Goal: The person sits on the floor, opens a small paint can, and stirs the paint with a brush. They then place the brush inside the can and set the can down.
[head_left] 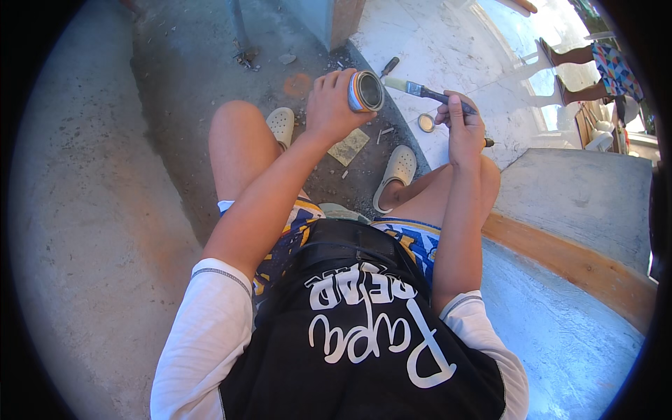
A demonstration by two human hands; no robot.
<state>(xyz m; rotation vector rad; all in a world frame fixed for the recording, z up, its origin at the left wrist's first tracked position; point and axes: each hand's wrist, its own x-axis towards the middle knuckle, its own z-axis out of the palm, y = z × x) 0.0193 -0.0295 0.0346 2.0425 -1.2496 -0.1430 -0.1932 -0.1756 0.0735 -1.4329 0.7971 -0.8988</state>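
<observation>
Paintbrush (418, 89) in right fingers (456, 110), can (365, 93) in left (336, 87)

A dark-handled tool (392, 65) lies on white tiles (434, 35); another person (616, 72) stands farther right.

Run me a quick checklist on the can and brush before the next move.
1. Left hand gripping the can: ok, fingers around its side.
2. Can open: ok, no lid on it.
3. Amount inside: cannot tell.
4. Right hand on the brush: ok, held by its handle.
5. Bristles off the rim: cannot tell, the tip appears right beside it.
6. Floor free of loose tools: not ok, a dark-handled tool lies there.
</observation>
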